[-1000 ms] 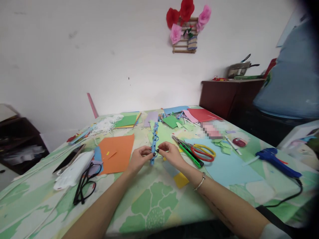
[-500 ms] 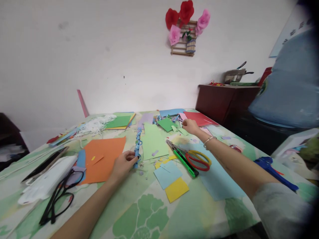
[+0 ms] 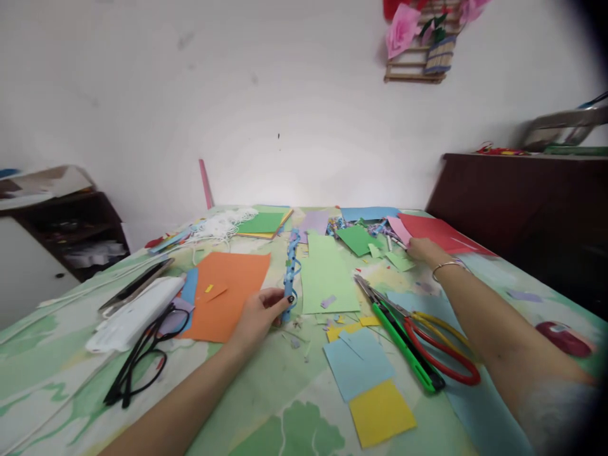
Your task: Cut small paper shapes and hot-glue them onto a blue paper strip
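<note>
My left hand (image 3: 266, 307) is closed around the lower end of a blue curled paper strip (image 3: 291, 272), which stands tilted slightly back and has small loops along its side. My right hand (image 3: 424, 251) reaches to the far right of the table, its fingers pinched at a slim, pen-like white stick (image 3: 399, 243). Close to that hand lie a pink paper (image 3: 399, 229), a dark green paper (image 3: 357, 240) and small light green scraps (image 3: 399, 261). A long light green sheet (image 3: 327, 272) lies between my hands.
Scissors (image 3: 468, 370) and a green utility knife (image 3: 403, 348) lie in front of my right arm. Blue (image 3: 358, 361) and yellow (image 3: 382, 411) squares are nearer. Orange paper (image 3: 232, 291), glasses (image 3: 142, 361), a phone (image 3: 135, 288) and white string (image 3: 223, 226) are leftward.
The view has turned left, so everything sits further right in the picture. My left hand keeps its hold on the blue strip; my right hand stays at the far right of the table.
</note>
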The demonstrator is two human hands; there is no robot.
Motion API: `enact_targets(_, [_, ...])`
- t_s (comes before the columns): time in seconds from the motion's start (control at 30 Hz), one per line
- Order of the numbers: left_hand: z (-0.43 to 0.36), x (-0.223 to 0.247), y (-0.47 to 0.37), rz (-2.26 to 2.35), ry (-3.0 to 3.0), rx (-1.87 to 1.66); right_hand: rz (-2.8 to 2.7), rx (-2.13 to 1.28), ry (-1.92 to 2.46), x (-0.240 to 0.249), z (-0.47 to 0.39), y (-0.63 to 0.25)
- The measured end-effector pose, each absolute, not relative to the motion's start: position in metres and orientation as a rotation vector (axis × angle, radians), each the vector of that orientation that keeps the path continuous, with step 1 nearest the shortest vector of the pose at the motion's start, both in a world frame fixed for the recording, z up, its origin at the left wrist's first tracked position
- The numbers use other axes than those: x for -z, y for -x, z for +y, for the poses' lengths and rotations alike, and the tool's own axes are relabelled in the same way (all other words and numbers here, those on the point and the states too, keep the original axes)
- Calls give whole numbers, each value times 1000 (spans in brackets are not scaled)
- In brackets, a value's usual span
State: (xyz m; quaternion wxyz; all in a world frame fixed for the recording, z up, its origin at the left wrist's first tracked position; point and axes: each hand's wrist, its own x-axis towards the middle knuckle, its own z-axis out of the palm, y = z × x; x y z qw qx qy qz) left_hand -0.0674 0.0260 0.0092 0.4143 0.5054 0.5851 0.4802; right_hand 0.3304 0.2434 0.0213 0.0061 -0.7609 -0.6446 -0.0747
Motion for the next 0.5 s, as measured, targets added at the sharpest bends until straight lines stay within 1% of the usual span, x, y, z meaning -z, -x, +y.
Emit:
enact_targets(0.27, [26, -10, 67, 1518, -1254, -1199, -1843, 359, 2450, -27, 239, -333])
enact_targets(0.5, [20, -14, 65, 1573, -1468, -1192, -1771, 425, 2306, -47, 223, -334])
